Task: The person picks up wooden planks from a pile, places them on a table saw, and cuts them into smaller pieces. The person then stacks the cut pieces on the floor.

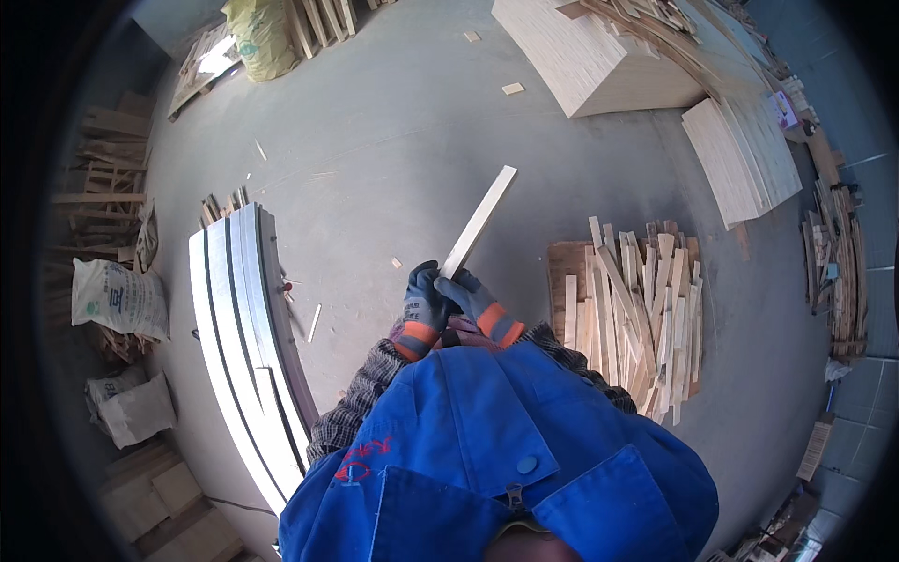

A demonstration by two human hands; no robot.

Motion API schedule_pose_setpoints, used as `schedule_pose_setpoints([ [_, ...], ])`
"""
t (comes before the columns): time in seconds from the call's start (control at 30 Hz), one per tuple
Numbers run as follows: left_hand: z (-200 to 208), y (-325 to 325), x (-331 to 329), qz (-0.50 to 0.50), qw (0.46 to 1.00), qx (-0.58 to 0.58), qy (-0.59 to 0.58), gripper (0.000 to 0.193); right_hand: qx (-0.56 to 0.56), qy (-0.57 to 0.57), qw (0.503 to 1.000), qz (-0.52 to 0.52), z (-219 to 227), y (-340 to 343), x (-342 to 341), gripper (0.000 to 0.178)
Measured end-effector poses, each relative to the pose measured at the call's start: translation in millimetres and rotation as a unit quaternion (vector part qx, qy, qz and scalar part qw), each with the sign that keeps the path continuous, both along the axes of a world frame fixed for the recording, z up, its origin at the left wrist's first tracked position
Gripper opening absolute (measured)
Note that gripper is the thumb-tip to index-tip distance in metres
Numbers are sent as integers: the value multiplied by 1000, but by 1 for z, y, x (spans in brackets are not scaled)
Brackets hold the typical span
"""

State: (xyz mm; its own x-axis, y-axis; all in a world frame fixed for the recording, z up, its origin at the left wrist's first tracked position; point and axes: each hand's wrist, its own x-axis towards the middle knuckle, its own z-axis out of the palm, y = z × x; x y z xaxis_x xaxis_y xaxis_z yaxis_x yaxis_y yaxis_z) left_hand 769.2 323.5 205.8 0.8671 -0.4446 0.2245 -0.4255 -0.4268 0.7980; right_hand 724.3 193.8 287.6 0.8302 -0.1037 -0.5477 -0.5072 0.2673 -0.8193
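A pale, narrow wood strip (479,221) points up and away to the right from my hands, in front of my body. My left hand (426,298), in a dark glove with an orange cuff, closes round its lower end. Against the same end, just to the right, my right hand (470,298) is closed too, in a matching glove. The strip's lowest tip is hidden by the gloves. To my right lies a heap of similar wood strips (646,309) on a brown board (560,267).
A long metal machine table (225,281) with dark slots stands at my left. Stacked pale boards (599,75) fill the far right. White sacks (120,295) and scrap wood line the left wall. A yellowish sack (262,37) stands far left. Small offcuts (512,89) dot the grey floor.
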Motion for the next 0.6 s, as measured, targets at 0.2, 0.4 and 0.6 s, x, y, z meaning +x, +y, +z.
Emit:
schedule_pose_setpoints([
  [0.2,48,45,104,-52,998,4,43,54,86,-4,992,-96,-45,14,129,23],
  [0.4,39,147,223,270,963,-4,-15,40,161,83,977,-113,-85,-3,230,15],
  [0.6,-9,306,332,609,787,74,-69,41,34,175,984,-14,-98,-3,360,19],
])
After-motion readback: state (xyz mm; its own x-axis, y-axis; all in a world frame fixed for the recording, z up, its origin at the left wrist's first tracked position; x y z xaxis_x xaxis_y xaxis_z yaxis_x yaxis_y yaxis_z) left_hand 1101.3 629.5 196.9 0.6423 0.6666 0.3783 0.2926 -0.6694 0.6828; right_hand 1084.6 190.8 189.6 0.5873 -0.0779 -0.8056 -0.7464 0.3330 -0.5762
